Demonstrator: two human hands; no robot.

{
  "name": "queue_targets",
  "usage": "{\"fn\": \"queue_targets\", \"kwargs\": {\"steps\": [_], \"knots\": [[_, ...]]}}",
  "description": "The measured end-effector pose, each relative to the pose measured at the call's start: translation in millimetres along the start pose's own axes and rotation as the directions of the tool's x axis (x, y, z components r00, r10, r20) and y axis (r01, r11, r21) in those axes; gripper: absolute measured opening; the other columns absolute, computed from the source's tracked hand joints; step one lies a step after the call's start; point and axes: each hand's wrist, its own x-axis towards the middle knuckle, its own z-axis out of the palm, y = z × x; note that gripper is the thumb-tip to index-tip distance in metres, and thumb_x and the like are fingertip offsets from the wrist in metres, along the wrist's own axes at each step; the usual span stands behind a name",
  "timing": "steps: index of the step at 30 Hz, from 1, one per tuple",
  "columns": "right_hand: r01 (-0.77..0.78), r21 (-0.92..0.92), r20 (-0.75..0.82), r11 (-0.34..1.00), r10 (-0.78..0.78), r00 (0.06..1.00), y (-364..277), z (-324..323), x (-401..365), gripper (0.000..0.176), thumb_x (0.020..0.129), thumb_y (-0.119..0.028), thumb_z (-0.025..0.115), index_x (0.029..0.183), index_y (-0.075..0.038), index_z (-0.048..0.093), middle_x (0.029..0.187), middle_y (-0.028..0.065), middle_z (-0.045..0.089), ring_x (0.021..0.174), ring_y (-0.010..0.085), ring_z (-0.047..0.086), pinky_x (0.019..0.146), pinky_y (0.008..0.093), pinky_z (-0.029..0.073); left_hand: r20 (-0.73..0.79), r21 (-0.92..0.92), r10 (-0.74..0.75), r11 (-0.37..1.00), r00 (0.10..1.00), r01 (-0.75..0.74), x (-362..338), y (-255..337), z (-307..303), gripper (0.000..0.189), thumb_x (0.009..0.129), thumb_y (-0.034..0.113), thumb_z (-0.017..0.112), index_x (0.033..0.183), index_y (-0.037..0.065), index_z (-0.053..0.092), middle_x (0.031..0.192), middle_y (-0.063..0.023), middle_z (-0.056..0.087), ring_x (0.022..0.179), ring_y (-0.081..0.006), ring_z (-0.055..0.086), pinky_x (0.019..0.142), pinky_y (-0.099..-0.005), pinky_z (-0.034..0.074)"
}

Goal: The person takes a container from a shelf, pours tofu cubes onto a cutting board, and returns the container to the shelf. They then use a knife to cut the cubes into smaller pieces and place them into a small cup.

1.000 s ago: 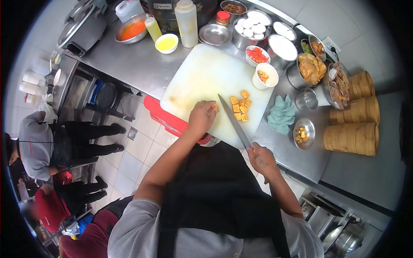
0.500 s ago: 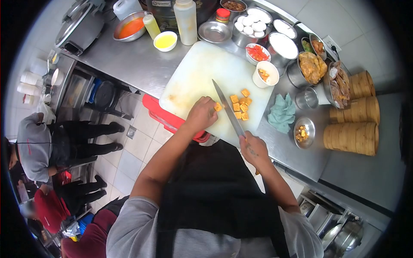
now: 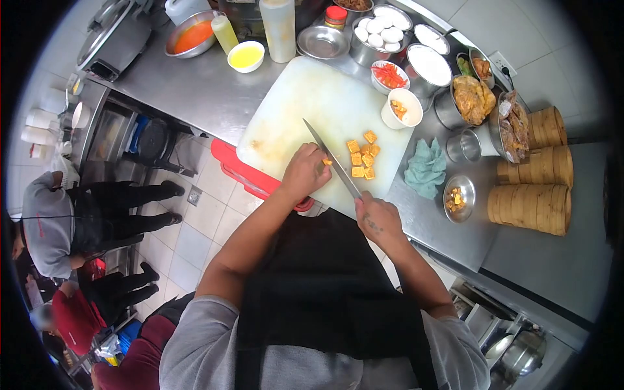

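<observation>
On the white cutting board (image 3: pixel 286 97), my left hand (image 3: pixel 305 171) is closed on a small orange piece (image 3: pixel 327 162) held at its fingertips. My right hand (image 3: pixel 378 221) is wrapped round the handle of a long knife (image 3: pixel 333 158). The blade points up and to the left, right beside the held piece and my left fingertips. Several orange cubes (image 3: pixel 356 158) lie on the board to the right of the blade. A white cup (image 3: pixel 402 109) with orange bits inside stands at the board's right edge.
Right of the board are a green cloth (image 3: pixel 426 169), a metal bowl with orange bits (image 3: pixel 459 199) and bamboo steamers (image 3: pixel 530 209). Behind stand a squeeze bottle (image 3: pixel 278 31), a yellow-filled bowl (image 3: pixel 246 57) and a pot of eggs (image 3: pixel 379 34). Other people (image 3: pixel 51 224) are at far left.
The knife and my right hand have moved left, bringing the blade up against the held orange piece. The view has shifted slightly.
</observation>
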Motion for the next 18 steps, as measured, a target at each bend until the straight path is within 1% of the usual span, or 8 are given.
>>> {"fn": "queue_targets", "kwargs": {"steps": [1, 8, 10, 14, 15, 17, 18], "knots": [[0.025, 0.006, -0.014, 1.000, -0.025, 1.000, 0.2, 0.7, 0.3, 0.025, 0.102, -0.022, 0.051, 0.091, -0.001, 0.059, 0.073, 0.0230, 0.067, 0.068, 0.0431, 0.067, 0.068, 0.0530, 0.053, 0.000, 0.000, 0.006, 1.000, 1.000, -0.006, 0.2, -0.2, 0.1, 0.021, 0.074, 0.007, 0.074, 0.093, 0.003, 0.067, 0.091, -0.0120, 0.059, 0.091, -0.0319, 0.058, 0.080, -0.0419, 0.052], [0.010, -0.036, -0.014, 0.999, -0.010, 1.000, -6.8, 1.6, 1.3, 0.023, 0.101, -0.019, 0.050, 0.090, 0.000, 0.058, 0.071, 0.0226, 0.067, 0.068, 0.0425, 0.068, 0.068, 0.0526, 0.054, 0.004, -0.007, 0.010, 1.000, 1.000, -0.010, 0.7, -2.4, 2.1, 0.019, 0.073, 0.007, 0.072, 0.091, 0.004, 0.065, 0.089, -0.0126, 0.058, 0.090, -0.0329, 0.059, 0.079, -0.0427, 0.051], [0.019, -0.016, -0.022, 1.000, -0.020, 1.000, -5.1, 6.2, 2.5, 0.021, 0.101, -0.019, 0.053, 0.091, -0.002, 0.057, 0.069, 0.0222, 0.065, 0.066, 0.0427, 0.066, 0.064, 0.0534, 0.052, 0.000, -0.020, 0.013, 1.000, 1.000, -0.013, 0.5, -3.2, 2.4, 0.019, 0.073, 0.007, 0.071, 0.090, 0.004, 0.065, 0.089, -0.0128, 0.058, 0.089, -0.0332, 0.059, 0.079, -0.0430, 0.051], [0.032, -0.003, -0.012, 0.999, -0.032, 0.999, -7.8, 6.4, 6.9, 0.021, 0.101, -0.019, 0.052, 0.091, -0.001, 0.057, 0.068, 0.0224, 0.065, 0.066, 0.0432, 0.066, 0.064, 0.0539, 0.052, -0.028, -0.053, 0.022, 0.998, 0.999, -0.024, 0.8, -5.0, 2.8, 0.018, 0.073, 0.007, 0.071, 0.088, 0.004, 0.063, 0.086, -0.0134, 0.058, 0.087, -0.0339, 0.059, 0.078, -0.0437, 0.052], [0.037, 0.002, -0.009, 0.999, -0.037, 0.999, -10.4, 5.3, 12.1, 0.021, 0.100, -0.017, 0.052, 0.089, 0.000, 0.057, 0.070, 0.0232, 0.066, 0.068, 0.0430, 0.067, 0.066, 0.0531, 0.053, -0.033, -0.054, 0.015, 0.998, 0.999, -0.016, -0.4, -6.2, 3.1, 0.018, 0.073, 0.007, 0.071, 0.088, 0.004, 0.063, 0.086, -0.0134, 0.058, 0.087, -0.0339, 0.059, 0.078, -0.0437, 0.052], [0.044, 0.006, -0.007, 0.999, -0.044, 0.999, -13.3, 7.2, 23.7, 0.020, 0.099, -0.015, 0.051, 0.087, 0.000, 0.058, 0.072, 0.0240, 0.066, 0.069, 0.0427, 0.068, 0.068, 0.0523, 0.054, 0.011, -0.047, -0.004, 0.999, 1.000, 0.004, -0.9, -7.8, 2.9, 0.020, 0.072, 0.004, 0.074, 0.089, 0.003, 0.063, 0.093, -0.0134, 0.064, 0.091, -0.0343, 0.062, 0.079, -0.0429, 0.053], [0.068, 0.005, -0.018, 0.998, -0.068, 0.998, -13.4, 11.6, 30.9, 0.019, 0.098, -0.014, 0.052, 0.088, 0.001, 0.058, 0.073, 0.0242, 0.066, 0.070, 0.0426, 0.068, 0.067, 0.0524, 0.054, 0.009, -0.047, -0.006, 0.999, 1.000, 0.007, -0.9, -8.3, 2.8, 0.020, 0.072, 0.004, 0.074, 0.089, 0.003, 0.063, 0.093, -0.0134, 0.064, 0.091, -0.0343, 0.062, 0.079, -0.0429, 0.053]]}}
